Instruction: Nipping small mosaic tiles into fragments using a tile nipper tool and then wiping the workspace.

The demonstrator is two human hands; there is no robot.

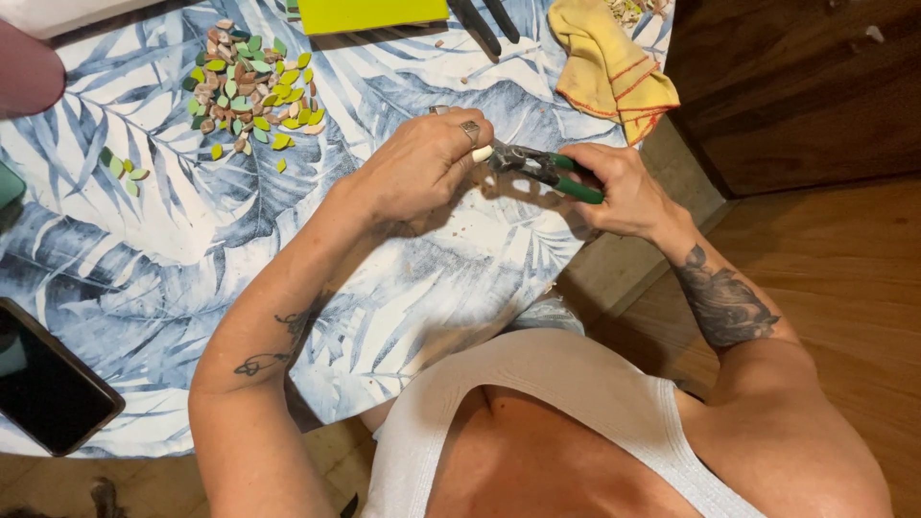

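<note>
A: Your left fingers (459, 144) pinched a small pale tile (483, 153) at the nippers (537, 168); your right hand (614, 192) was clenched on the green handles.

B: Noted. The tile looked light, stiff and brittle; hold it by the edges. A pile of leaf-shaped pieces (251, 88) and a yellow cloth (609, 62) lay beyond on the table (173, 259).

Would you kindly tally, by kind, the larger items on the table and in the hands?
Green-handled nippers: 1
Small white tile piece: 1
Yellow cloth: 1
Phone: 1
Yellow-green board: 1
Pile of leaf-shaped tile pieces: 1
Total: 6
</note>
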